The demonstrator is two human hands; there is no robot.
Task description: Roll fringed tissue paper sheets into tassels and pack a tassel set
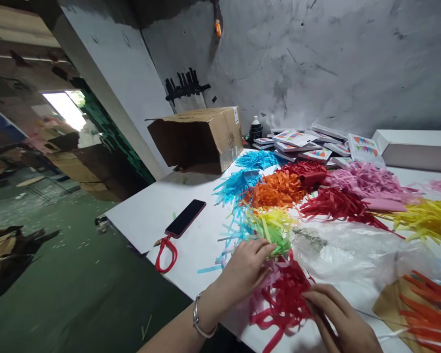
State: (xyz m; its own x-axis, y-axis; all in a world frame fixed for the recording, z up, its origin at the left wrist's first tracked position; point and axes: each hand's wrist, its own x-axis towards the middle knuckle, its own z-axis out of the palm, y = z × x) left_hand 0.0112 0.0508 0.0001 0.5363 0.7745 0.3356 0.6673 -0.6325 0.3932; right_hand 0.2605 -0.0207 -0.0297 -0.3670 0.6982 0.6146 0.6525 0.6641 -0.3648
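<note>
My left hand (244, 262), with a silver bangle at the wrist, lies over a bunch of fringed paper tassels. Its bent fingers press on the green tassel (279, 245), and its thumb is over pink strips beneath. Right below spreads a red paper tassel (288, 294), its strips tangled and hanging toward the table's front edge. At that tassel's right side, my right hand (341, 318) has its fingers closed together at the red strips. Yellow (275, 218) and blue (238, 220) tassels lie just beyond my left hand.
A phone (185, 218) with a red strap lies left on the white table (132, 215). Behind are an open cardboard box (224, 137), a dark bottle (256, 130) and piled flat packs (297, 139). Orange (275, 189), pink (367, 181) and yellow tassels and clear plastic (353, 250) lie right.
</note>
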